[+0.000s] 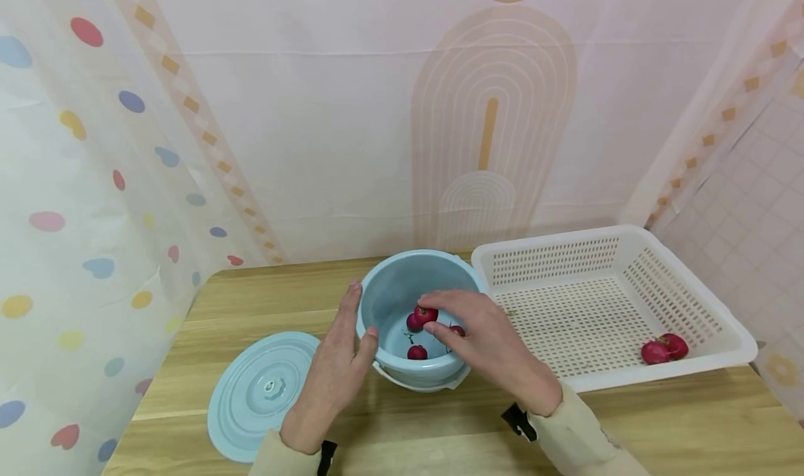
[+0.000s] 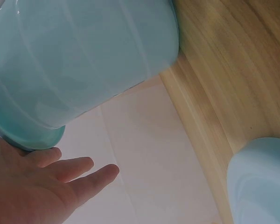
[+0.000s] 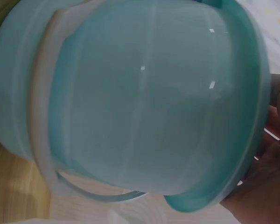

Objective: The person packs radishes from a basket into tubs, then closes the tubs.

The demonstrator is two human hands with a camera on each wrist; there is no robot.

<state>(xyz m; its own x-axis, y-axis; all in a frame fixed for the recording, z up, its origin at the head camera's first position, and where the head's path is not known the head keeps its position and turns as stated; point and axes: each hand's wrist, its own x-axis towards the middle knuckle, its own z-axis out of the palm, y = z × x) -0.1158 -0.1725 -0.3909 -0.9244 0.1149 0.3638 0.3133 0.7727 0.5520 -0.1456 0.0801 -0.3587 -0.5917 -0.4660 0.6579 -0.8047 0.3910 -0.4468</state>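
Pinching a radish (image 1: 428,315) with the right hand (image 1: 486,333) at the bucket (image 1: 394,287) mouth; straight-fingered with the left hand (image 1: 336,368) alongside!

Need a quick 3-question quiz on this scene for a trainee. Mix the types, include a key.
1. Multiple choice. Relative to the bucket, where is the lid in the head view?
A) on top of it
B) left of it, on the table
C) right of it

2. True or false: every radish in view is inside the bucket.

3. Fill in the blank: the person's ____ hand pinches a radish at the bucket.

Key:
1. B
2. False: two radishes lie in the basket.
3. right: the right hand has the radish between thumb and index finger.
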